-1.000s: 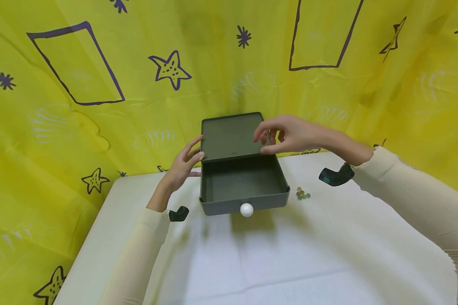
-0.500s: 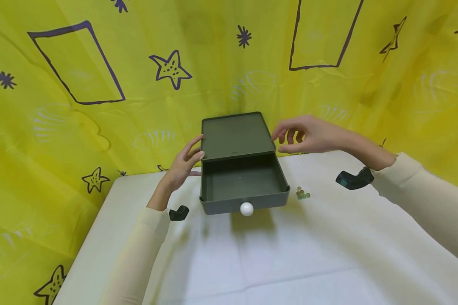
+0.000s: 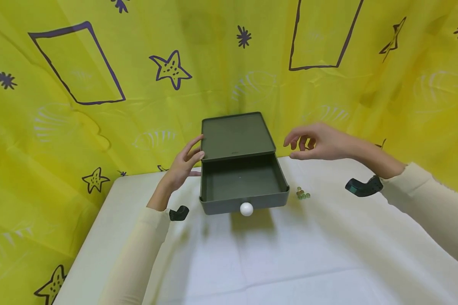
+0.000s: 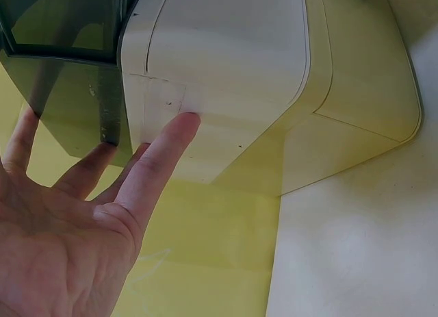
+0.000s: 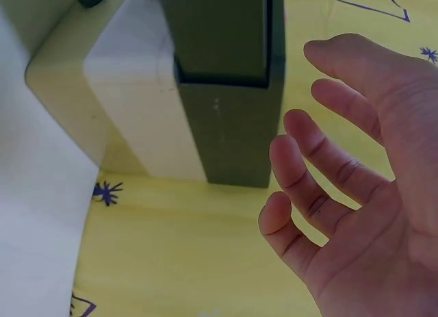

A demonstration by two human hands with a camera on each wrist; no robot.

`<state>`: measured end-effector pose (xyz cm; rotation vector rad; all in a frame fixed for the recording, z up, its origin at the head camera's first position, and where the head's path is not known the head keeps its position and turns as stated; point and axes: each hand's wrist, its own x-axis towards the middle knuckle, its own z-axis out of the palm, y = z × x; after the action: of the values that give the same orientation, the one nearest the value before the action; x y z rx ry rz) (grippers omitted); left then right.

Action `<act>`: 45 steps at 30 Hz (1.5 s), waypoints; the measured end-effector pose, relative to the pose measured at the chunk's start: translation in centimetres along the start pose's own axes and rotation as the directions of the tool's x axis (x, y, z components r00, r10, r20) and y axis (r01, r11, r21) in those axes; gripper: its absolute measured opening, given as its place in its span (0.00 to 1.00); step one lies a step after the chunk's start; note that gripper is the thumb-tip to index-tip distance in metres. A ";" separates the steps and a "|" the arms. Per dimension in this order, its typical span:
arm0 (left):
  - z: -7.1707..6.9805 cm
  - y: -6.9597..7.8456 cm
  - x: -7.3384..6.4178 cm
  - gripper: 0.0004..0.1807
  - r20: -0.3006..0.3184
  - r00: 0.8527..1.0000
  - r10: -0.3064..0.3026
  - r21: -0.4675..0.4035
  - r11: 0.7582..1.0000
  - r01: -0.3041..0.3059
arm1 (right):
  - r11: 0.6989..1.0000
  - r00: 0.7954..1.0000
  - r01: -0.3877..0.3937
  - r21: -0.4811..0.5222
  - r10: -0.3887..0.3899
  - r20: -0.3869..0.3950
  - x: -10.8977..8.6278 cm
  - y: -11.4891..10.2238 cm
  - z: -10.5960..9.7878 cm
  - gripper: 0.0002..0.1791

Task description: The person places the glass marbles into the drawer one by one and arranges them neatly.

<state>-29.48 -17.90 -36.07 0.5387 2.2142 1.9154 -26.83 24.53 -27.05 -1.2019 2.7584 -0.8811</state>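
A small drawer cabinet with a dark green top (image 3: 236, 136) stands on the table. Its dark green top drawer (image 3: 244, 199) is pulled out toward me, with a round white knob (image 3: 246, 209) on the front. In both wrist views, a white section (image 4: 219, 64) and a cream section (image 5: 68, 91) show below the green one. My left hand (image 3: 179, 169) touches the cabinet's left side with spread, extended fingers. My right hand (image 3: 320, 142) hovers in the air right of the cabinet, apart from it, fingers loosely bent and holding nothing.
Several small greenish and amber marbles (image 3: 301, 193) lie clustered on the white tablecloth (image 3: 290, 254), right of the drawer. A yellow patterned curtain (image 3: 213, 51) hangs close behind the cabinet. Black devices are strapped to both wrists.
My right hand has moved right, from in front of the cabinet's top to beside it, and slightly down at the end. My left hand, the drawer and the marbles have stayed put.
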 end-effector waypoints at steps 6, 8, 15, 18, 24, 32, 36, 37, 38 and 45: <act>-0.1 -0.1 -0.1 0.33 -0.006 1.000 -0.003 0.004 1.000 0.003 | 0.999 0.999 -0.051 0.016 0.051 0.006 -0.8 1.3 0.8 0.14; -0.1 -0.1 -0.1 0.33 -0.007 1.000 -0.003 0.004 1.000 0.003 | 0.997 0.998 -0.070 0.025 0.070 0.010 -1.1 1.8 1.1 0.15; -0.1 0.0 0.0 0.33 -0.010 1.000 -0.007 0.006 1.000 0.007 | 0.995 0.994 -0.101 0.022 0.100 0.043 -2.3 3.7 2.5 0.18; -0.1 0.0 0.0 0.33 -0.008 1.000 -0.004 0.009 1.000 0.004 | 0.994 0.993 -0.105 0.040 0.102 0.056 -2.7 4.5 3.3 0.18; -0.2 0.0 0.1 0.33 -0.002 1.000 0.005 0.013 1.000 -0.005 | 0.981 0.981 -0.181 0.073 0.175 0.089 -3.8 6.1 4.9 0.20; -0.2 -0.1 0.1 0.33 0.001 1.000 0.000 -0.009 1.000 0.000 | 0.965 0.962 -0.248 0.084 0.236 0.139 -4.8 8.4 7.0 0.22; -0.2 -0.2 0.1 0.33 0.004 1.000 0.004 -0.006 1.000 -0.004 | 0.964 0.963 -0.241 0.110 0.223 0.154 -5.3 9.3 8.0 0.23; -0.2 -0.2 0.1 0.32 0.003 1.000 0.004 -0.007 1.000 -0.004 | 0.964 0.962 -0.241 0.116 0.222 0.157 -5.4 9.4 8.2 0.23; -0.2 -0.2 0.1 0.32 0.004 1.000 0.004 -0.007 1.000 -0.004 | 0.962 0.962 -0.241 0.126 0.220 0.160 -5.5 9.6 8.4 0.23; -0.2 -0.2 0.1 0.33 0.007 1.000 -0.003 -0.005 1.000 0.004 | 0.949 0.955 -0.267 0.166 0.238 0.175 -6.3 10.8 9.5 0.22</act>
<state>-29.67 -18.03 -36.21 0.5398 2.2040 1.9137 -27.55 30.03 -41.72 -0.8245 2.5624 -0.9514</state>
